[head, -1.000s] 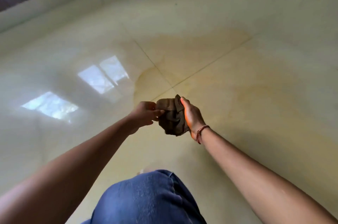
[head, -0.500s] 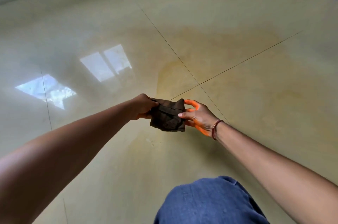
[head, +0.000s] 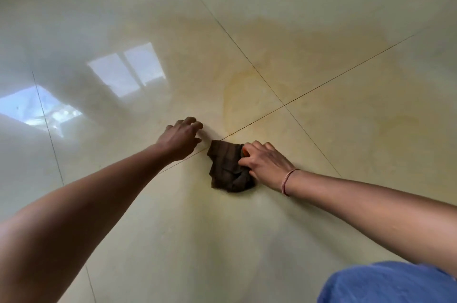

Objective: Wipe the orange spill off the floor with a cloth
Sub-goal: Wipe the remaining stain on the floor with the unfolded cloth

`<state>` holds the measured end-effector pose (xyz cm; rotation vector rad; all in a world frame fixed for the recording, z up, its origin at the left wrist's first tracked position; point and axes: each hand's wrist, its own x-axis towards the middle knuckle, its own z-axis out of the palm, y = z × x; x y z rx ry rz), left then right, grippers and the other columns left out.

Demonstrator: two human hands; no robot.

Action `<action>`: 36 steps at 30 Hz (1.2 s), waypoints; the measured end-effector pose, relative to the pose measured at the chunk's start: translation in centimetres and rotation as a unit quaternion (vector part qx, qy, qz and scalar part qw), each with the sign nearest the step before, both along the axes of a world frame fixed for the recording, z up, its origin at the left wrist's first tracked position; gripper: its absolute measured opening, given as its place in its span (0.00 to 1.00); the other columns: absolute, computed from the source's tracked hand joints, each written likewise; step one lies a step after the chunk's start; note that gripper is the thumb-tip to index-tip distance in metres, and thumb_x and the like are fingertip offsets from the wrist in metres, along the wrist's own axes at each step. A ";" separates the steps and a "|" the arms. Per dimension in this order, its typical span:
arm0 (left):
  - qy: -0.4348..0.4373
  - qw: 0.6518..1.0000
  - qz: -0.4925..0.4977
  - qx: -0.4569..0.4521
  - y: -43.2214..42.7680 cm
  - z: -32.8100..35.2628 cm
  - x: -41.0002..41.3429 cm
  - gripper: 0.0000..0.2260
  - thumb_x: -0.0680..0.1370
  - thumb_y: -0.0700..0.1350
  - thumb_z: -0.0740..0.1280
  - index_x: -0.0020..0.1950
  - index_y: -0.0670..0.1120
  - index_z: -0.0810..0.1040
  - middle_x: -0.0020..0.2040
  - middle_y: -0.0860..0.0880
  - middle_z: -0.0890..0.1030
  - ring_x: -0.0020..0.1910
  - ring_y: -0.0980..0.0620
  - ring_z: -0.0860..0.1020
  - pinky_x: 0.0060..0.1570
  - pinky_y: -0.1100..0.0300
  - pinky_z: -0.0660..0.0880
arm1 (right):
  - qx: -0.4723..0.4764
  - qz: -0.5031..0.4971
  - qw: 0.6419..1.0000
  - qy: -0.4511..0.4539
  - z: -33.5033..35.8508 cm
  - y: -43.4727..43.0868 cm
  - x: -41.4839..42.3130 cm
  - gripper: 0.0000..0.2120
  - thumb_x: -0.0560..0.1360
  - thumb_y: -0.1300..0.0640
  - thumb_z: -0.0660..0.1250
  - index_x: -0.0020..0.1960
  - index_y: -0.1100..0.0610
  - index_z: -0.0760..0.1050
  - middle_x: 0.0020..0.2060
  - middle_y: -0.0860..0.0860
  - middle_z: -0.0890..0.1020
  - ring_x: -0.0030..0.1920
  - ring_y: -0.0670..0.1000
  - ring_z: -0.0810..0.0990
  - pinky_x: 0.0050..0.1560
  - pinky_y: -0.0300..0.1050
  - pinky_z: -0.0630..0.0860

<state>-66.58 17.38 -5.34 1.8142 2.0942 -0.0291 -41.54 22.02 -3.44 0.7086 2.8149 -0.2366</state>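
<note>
Knee [head: 385,283]: a blue-clad knee is sitting nearest, at 5 o'clock.
Cloth [head: 228,169]: the dark brown cloth is now lying bunched on the floor [head: 173,241] at centre, where half a second ago both hands were holding it up in the air.
Right hand [head: 265,164]: fingers are curling and pressing down onto the cloth's right edge, pinning it.
Left hand [head: 180,139]: having let go, it is resting at 9 o'clock of the cloth, fingers loosely spread, apart from the cloth.
Orange spill [head: 309,75]: it is spreading from 12 to 2 o'clock beyond the cloth, across the tile joints.
Meaning: wiping is likely just beginning; most of the stain is still waiting.
</note>
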 end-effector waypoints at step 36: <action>-0.048 0.995 0.019 0.083 1.6 -4.9 0.3 0.23 0.83 0.52 0.49 0.76 0.46 0.59 0.78 0.45 0.59 0.77 0.45 0.53 0.74 0.48 0.49 | -0.006 -0.311 0.948 0.068 -6.1 -3.7 -6.3 0.34 0.78 0.40 0.51 0.77 0.59 0.55 0.77 0.55 0.56 0.77 0.54 0.53 0.73 0.55 0.49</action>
